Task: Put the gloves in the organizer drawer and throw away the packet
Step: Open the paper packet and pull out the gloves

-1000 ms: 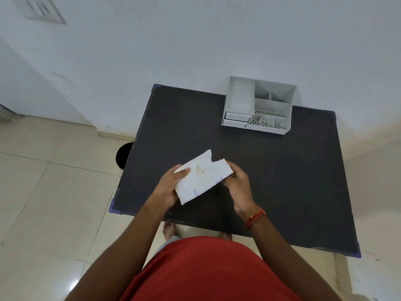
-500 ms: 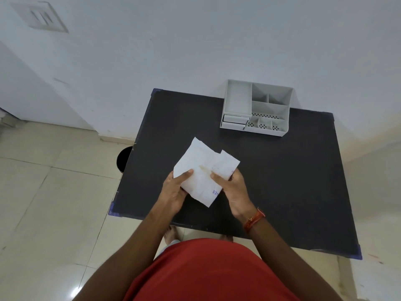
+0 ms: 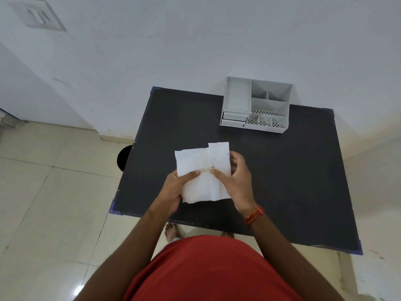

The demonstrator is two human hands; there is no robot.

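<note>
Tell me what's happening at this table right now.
A person stands at a black table holding a white paper packet in both hands, left hand on its left edge and right hand on its right, thumbs pressed on top. The packet's top edge looks torn open; no gloves show yet. A grey organizer sits at the table's far edge, its drawer closed. A dark bin stands on the floor beside the table.

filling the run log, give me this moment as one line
stage: opening packet | left hand: holds white packet | right hand: holds packet | gloves: not visible | organizer: drawer shut, far table edge | black bin: left of table
</note>
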